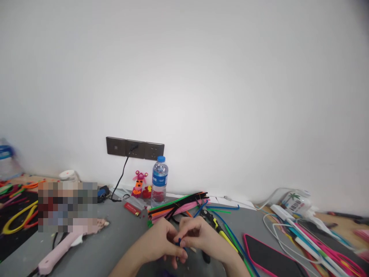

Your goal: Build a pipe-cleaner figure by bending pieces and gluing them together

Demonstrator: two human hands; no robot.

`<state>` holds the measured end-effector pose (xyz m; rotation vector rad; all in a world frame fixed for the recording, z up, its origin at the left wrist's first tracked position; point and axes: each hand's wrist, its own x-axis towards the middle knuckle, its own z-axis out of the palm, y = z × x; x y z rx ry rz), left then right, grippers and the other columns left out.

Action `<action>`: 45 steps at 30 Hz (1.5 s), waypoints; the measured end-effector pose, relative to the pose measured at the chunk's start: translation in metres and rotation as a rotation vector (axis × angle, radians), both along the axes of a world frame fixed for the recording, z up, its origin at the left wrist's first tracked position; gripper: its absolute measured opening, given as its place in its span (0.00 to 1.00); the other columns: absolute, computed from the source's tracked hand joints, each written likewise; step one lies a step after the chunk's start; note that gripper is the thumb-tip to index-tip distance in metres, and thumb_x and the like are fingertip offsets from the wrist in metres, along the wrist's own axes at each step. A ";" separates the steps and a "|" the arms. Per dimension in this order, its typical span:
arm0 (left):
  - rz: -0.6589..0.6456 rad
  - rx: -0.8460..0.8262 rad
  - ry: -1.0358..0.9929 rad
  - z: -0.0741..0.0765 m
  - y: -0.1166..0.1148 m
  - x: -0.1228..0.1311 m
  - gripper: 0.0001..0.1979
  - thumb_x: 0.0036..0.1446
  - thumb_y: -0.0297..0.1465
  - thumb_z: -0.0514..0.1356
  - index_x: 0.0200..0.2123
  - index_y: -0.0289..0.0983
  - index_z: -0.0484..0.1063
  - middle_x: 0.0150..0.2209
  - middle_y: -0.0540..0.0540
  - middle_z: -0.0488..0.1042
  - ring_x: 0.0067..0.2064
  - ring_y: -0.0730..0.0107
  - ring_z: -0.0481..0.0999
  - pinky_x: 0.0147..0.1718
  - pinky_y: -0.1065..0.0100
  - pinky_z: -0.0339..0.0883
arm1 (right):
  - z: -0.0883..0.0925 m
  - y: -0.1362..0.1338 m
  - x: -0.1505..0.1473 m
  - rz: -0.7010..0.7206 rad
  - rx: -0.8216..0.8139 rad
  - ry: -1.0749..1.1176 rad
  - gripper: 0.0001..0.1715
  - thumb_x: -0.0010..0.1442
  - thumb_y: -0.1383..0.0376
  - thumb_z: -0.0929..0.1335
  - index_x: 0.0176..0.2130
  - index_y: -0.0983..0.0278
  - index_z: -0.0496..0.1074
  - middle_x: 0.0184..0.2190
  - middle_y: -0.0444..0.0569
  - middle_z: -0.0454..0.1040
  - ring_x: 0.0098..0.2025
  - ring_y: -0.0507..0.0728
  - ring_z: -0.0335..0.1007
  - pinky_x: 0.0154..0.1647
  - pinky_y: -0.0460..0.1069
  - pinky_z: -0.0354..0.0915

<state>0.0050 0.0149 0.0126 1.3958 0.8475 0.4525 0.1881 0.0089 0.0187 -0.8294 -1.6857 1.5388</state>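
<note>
My left hand (161,242) and my right hand (198,236) meet low in the middle of the view, over a grey table (115,246). Both have their fingers curled and pinched together on a small blue piece (180,242), which looks like a bit of blue pipe cleaner. Most of that piece is hidden by my fingers. Just behind my hands lies a bundle of coloured pipe cleaners (178,206). Pliers with yellow and black handles (215,225) lie beside my right hand.
A water bottle (159,181) and a small pink and orange figure (139,185) stand by the wall under a socket strip (135,148). A phone in a pink case (268,257) lies at the right, near white cables (276,225). A pink tool (62,246) lies at the left.
</note>
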 end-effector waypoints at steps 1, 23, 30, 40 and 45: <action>-0.001 -0.006 0.003 0.000 0.000 0.000 0.11 0.39 0.34 0.69 0.19 0.32 0.75 0.21 0.48 0.78 0.19 0.74 0.73 0.16 0.75 0.52 | 0.001 -0.001 0.000 0.011 0.002 -0.012 0.07 0.49 0.61 0.78 0.32 0.59 0.84 0.27 0.44 0.67 0.30 0.52 0.64 0.31 0.47 0.57; 0.360 0.113 -0.197 -0.007 0.013 0.011 0.15 0.40 0.39 0.70 0.21 0.33 0.73 0.19 0.48 0.76 0.20 0.68 0.75 0.15 0.74 0.60 | 0.000 0.008 -0.018 -0.407 0.443 -0.061 0.11 0.60 0.60 0.70 0.30 0.64 0.77 0.29 0.49 0.72 0.33 0.56 0.67 0.33 0.48 0.62; 0.426 0.100 -0.315 -0.008 0.018 0.006 0.21 0.37 0.46 0.72 0.22 0.33 0.76 0.16 0.50 0.74 0.19 0.72 0.71 0.17 0.74 0.64 | 0.006 -0.001 -0.015 -0.261 0.412 -0.040 0.10 0.63 0.60 0.68 0.44 0.59 0.77 0.38 0.49 0.69 0.40 0.56 0.68 0.42 0.50 0.63; 0.357 -0.063 -0.361 -0.002 0.011 0.006 0.26 0.42 0.50 0.70 0.32 0.31 0.81 0.30 0.40 0.82 0.33 0.62 0.81 0.26 0.72 0.72 | -0.003 0.011 -0.016 -0.438 0.395 -0.026 0.07 0.58 0.61 0.71 0.36 0.59 0.81 0.31 0.47 0.67 0.33 0.55 0.64 0.31 0.48 0.61; 0.355 -0.125 -0.450 -0.005 0.010 0.009 0.26 0.45 0.49 0.69 0.41 0.34 0.78 0.42 0.38 0.82 0.41 0.59 0.82 0.37 0.69 0.75 | -0.004 0.013 -0.021 -0.583 0.483 -0.045 0.08 0.60 0.65 0.69 0.34 0.59 0.81 0.34 0.49 0.68 0.38 0.57 0.67 0.36 0.49 0.64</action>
